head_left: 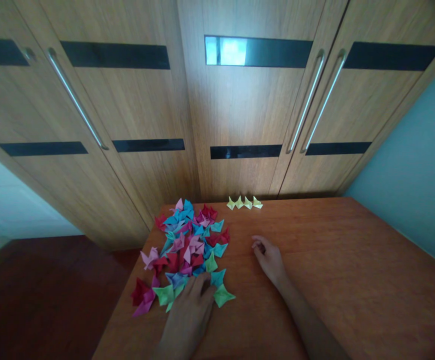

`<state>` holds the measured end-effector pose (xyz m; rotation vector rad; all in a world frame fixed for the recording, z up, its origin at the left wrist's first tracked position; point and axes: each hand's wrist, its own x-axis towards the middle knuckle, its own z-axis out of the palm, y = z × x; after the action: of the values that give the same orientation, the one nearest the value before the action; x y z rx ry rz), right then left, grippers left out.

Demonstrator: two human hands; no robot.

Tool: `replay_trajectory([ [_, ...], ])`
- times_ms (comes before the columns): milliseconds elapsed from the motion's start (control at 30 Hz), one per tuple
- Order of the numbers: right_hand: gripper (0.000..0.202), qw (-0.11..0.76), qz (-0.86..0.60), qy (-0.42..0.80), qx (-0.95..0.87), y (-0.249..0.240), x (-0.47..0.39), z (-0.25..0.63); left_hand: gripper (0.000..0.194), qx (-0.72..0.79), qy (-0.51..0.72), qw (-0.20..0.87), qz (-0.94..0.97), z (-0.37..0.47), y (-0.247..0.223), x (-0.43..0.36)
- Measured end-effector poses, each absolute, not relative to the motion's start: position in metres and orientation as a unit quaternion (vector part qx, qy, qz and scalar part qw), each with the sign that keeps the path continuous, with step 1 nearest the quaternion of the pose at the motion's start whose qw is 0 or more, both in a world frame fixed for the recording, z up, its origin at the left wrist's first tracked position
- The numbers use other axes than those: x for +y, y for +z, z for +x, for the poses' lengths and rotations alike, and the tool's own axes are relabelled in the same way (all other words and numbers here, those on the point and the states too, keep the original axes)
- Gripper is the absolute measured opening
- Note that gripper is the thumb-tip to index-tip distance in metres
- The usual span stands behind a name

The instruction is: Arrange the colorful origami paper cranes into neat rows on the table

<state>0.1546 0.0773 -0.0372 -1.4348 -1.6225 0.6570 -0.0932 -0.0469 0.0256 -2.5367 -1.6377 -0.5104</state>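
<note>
A pile of folded paper pieces, which look like origami cranes [193, 247], covers the left part of the wooden table [315, 260]. They are red, pink, blue, teal and green. My left hand [191, 302] lies over the near edge of this pile, fingers bent down among the pieces and thumb apart from the forefinger. Beside its thumb is a green paper piece [223, 296]; another green piece [164, 295] is left of the fingers. To the right of the pile, my right hand [270, 257] rests on the table, its fingers loosely curled with nothing visible in them.
Several pale yellow folded paper pieces [244, 202] stand in a row at the table's far edge. Behind it rises a wooden wardrobe [240, 110] with long metal handles [77, 100]. A pale wall [420, 165] borders the right side. Dark floor [52, 290] shows at left.
</note>
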Motion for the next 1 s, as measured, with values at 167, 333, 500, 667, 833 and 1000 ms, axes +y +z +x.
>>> replay_trajectory([
  [167, 0.028, 0.435, -0.574, 0.277, -0.636, -0.036, 0.079, 0.155, 0.027, -0.527, -0.195, -0.022, -0.827, -0.093, 0.026, -0.052],
  [333, 0.027, 0.454, -0.533, 0.369, -0.611, -0.015, 0.065, 0.151, 0.02, -0.533, -0.317, -0.124, -0.775, -0.084, 0.032, -0.052],
  [500, 0.032, 0.343, -0.424, 0.486, -0.683, 0.013, 0.024, 0.143, 0.016, -0.555, -0.361, -0.162, -0.731, -0.064, 0.032, -0.045],
  [667, 0.027, 0.336, -0.425, 0.407, -0.735, 0.033, -0.003, 0.152, 0.019, -0.557, -0.341, -0.175, -0.736, -0.046, 0.028, -0.037],
  [833, 0.024, 0.339, -0.422, 0.377, -0.751, 0.04, -0.009, 0.168, 0.02, -0.543, -0.331, -0.19, -0.748, -0.036, 0.025, -0.032],
  [1000, 0.021, 0.313, -0.458, 0.314, -0.77, 0.032, -0.004, 0.18, 0.021, -0.541, -0.358, -0.179, -0.739, -0.026, 0.019, -0.033],
])
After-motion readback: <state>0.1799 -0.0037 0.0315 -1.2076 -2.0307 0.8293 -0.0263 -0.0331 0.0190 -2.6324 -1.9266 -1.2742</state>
